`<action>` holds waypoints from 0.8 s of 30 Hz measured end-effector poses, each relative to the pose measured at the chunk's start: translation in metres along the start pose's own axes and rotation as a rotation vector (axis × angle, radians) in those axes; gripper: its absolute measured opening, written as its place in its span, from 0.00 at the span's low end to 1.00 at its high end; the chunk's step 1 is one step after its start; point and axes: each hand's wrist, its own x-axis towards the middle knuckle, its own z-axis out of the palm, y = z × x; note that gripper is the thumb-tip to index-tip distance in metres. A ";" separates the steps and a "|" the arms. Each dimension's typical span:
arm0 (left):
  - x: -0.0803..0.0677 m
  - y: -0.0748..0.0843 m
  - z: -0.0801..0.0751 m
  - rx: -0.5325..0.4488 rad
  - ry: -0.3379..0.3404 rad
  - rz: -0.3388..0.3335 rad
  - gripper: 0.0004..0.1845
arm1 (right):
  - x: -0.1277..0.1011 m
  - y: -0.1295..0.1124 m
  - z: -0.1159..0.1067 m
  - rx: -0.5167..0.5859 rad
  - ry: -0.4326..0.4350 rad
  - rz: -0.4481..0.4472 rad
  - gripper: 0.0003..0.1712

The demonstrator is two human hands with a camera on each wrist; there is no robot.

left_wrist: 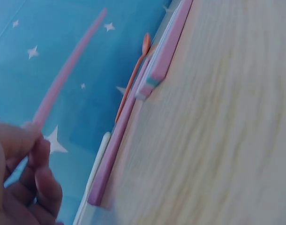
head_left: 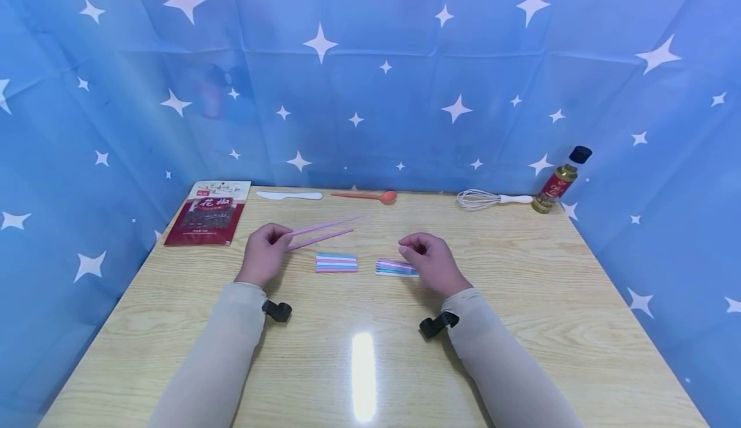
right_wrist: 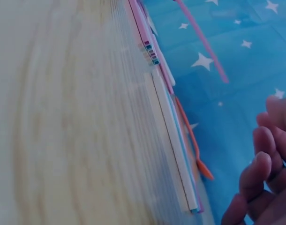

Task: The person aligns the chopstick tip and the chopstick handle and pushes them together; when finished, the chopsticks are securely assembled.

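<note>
Blue star-print cloth wraps around three sides of my setup, and under everything is the light wood-grain table. Biggest thing lying on it is the dark red spice packet at the far left corner. Along the back edge, left to right: a white plastic knife, an orange spoon, a wire whisk with a white handle, and a small oil bottle with a black cap, which sits at the far right just past the whisk.

Now the stuff I'm actually dealing with. My left hand has its fingers curled and pinching the near ends of a pair of pink chopsticks, with the tips fanning out away from me toward the spoon. In the left wrist view one stick is up in the air while the other runs low along the table.

Just right of that hand is a small striped stack of pastel sticks, lying flat and untouched. Near it sits a second striped stack, and my right hand is right at that one, fingers loosely bent over its right end. Can't really tell if I'm gripping it or just hovering.
</note>
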 end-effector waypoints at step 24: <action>0.001 -0.004 -0.005 0.145 0.051 -0.168 0.18 | 0.001 0.002 -0.001 -0.025 -0.015 0.084 0.15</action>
